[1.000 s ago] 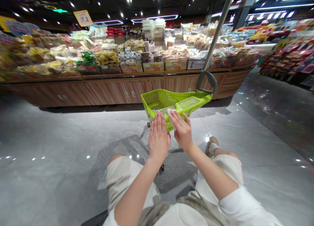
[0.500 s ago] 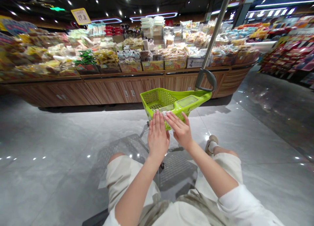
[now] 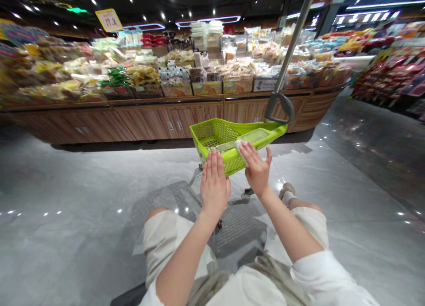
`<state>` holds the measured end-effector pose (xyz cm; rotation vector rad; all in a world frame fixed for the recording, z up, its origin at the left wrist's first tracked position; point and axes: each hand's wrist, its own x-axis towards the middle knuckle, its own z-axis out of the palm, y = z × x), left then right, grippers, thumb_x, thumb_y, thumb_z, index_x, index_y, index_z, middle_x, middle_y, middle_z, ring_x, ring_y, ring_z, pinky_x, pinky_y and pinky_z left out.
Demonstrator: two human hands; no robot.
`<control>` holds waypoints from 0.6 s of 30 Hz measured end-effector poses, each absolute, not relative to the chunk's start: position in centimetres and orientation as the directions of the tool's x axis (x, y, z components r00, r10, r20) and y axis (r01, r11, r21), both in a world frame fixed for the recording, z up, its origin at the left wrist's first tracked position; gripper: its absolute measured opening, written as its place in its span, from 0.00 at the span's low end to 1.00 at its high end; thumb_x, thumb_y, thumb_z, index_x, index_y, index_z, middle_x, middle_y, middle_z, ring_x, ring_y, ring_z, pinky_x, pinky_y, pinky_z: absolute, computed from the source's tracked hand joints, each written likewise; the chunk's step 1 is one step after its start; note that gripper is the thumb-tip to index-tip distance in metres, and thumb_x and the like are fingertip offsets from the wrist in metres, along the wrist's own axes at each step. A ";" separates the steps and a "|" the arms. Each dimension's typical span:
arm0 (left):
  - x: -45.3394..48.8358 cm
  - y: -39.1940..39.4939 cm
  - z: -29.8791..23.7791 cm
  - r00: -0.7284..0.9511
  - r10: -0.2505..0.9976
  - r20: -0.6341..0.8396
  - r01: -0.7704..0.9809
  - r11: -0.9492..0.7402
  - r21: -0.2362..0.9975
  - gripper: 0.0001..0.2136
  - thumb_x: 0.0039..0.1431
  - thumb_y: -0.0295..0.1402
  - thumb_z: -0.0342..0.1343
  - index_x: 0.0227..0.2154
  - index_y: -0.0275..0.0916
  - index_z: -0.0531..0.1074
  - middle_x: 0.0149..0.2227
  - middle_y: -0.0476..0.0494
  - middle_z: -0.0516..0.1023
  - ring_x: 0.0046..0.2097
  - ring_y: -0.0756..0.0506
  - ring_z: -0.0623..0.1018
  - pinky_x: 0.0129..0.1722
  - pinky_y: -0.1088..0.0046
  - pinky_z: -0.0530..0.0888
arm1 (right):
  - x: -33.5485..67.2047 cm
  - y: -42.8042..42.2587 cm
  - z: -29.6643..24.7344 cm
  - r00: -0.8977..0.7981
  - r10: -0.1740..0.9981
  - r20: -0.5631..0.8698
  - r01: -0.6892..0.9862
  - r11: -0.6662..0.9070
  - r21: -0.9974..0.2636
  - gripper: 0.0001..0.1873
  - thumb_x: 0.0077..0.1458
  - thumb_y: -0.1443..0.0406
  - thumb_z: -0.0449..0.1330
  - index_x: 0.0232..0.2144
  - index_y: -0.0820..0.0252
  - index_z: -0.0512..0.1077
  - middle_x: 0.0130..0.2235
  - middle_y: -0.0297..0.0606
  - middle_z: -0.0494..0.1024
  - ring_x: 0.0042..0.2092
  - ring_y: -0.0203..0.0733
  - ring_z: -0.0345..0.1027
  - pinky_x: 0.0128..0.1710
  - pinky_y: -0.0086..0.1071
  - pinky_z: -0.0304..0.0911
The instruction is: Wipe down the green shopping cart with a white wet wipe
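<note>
So I'm at a supermarket snack section, and the polished grey tile floor (image 3: 66, 173) is stretching out all around the lime-green cart basket (image 3: 219, 135), which is what everything here is lining up against. Way past the basket, a long wood-panelled display counter (image 3: 166, 122) is curving across the view, with heaps of bagged snacks and boxed treats (image 3: 206, 62) piling up on top and a yellow price sign (image 3: 109, 20) hanging above them. Off to the right of the basket, a rack of red-packaged goods (image 3: 392, 75) is lining the aisle. Rising from the far side of the basket, a metal pole (image 3: 292, 44) is topped off lower down by a grey loop handle (image 3: 280, 106), and a grey mesh tray (image 3: 239, 235) is sitting below the basket, right by my beige shorts (image 3: 175, 248). My left hand (image 3: 215, 186) is resting on the basket's near wall, fingers straight and open, not gripping anything. My right hand (image 3: 258, 168) is pressing a white wipe (image 3: 241, 150) onto the basket's top edge, fingers spread open and flat over it, right next to a pale clear panel (image 3: 254, 135) set into the basket.
</note>
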<state>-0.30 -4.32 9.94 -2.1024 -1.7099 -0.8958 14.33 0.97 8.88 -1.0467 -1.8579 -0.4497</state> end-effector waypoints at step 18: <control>-0.2 -4.2 9.7 0.088 0.776 0.625 0.949 -0.257 0.186 0.40 0.58 0.25 0.51 0.70 0.30 0.38 0.72 0.30 0.46 0.73 0.40 0.44 0.69 0.54 0.53 | 12.6 -0.2 8.6 -0.265 0.485 0.833 0.749 0.648 -0.139 0.36 0.58 0.74 0.44 0.67 0.53 0.55 0.65 0.39 0.65 0.66 0.40 0.57 0.69 0.46 0.40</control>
